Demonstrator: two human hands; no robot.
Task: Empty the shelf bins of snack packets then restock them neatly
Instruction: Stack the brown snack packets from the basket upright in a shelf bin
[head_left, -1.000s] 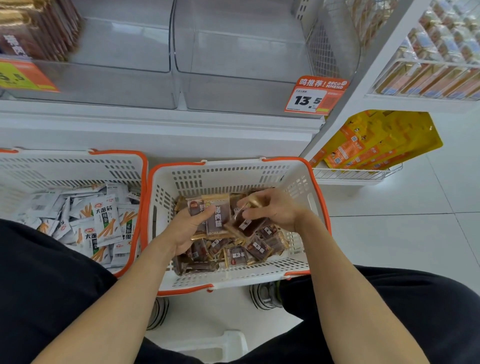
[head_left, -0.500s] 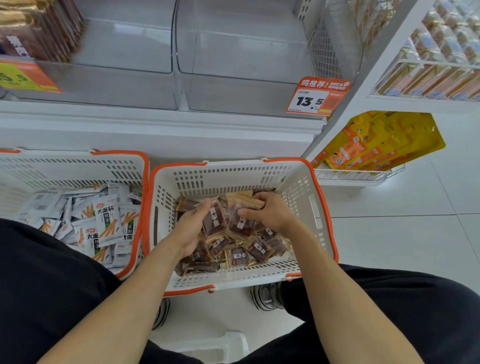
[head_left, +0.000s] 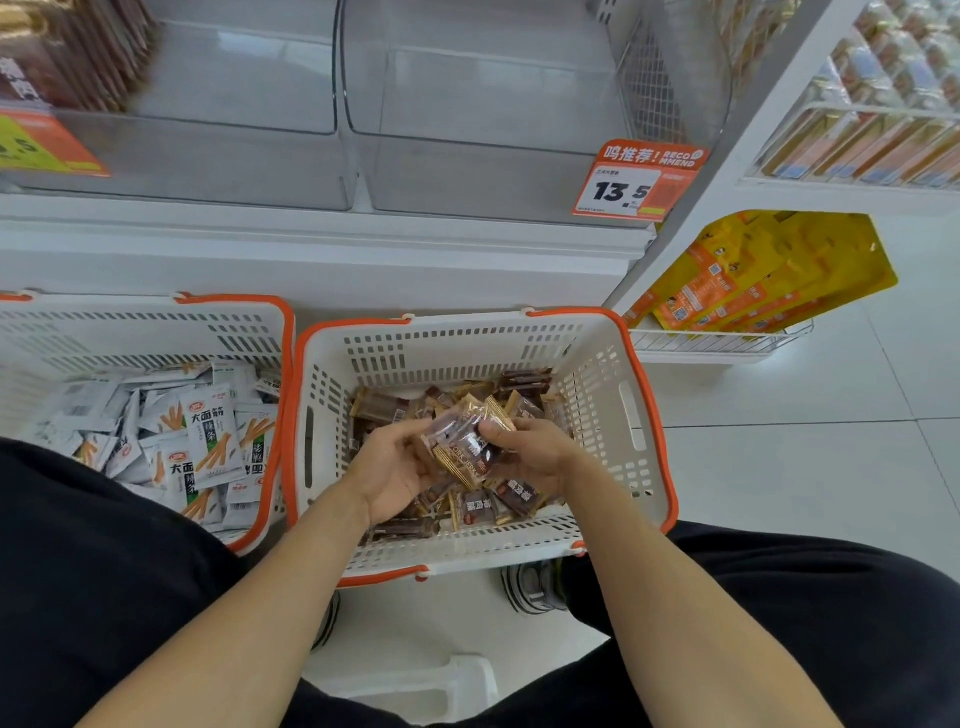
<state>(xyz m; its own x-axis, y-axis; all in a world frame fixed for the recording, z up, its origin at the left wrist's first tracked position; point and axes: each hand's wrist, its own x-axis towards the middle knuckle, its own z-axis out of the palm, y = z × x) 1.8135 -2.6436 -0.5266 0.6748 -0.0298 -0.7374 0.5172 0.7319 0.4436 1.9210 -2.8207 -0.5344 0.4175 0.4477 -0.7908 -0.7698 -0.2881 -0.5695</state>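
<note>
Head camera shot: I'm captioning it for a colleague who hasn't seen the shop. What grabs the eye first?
Both hands, left hand and right hand, grip a stack of brown snack packets over the orange-rimmed basket at centre. A second basket of white packets sits left. Above, the clear shelf bins stand empty beside an orange price tag.

hands: left (head_left: 390, 470) fingers curled, gripping | right (head_left: 535, 453) fingers curled, gripping | forearms converging

Brown snack packets (head_left: 464, 453) bunched above basket (head_left: 602, 364).
</note>
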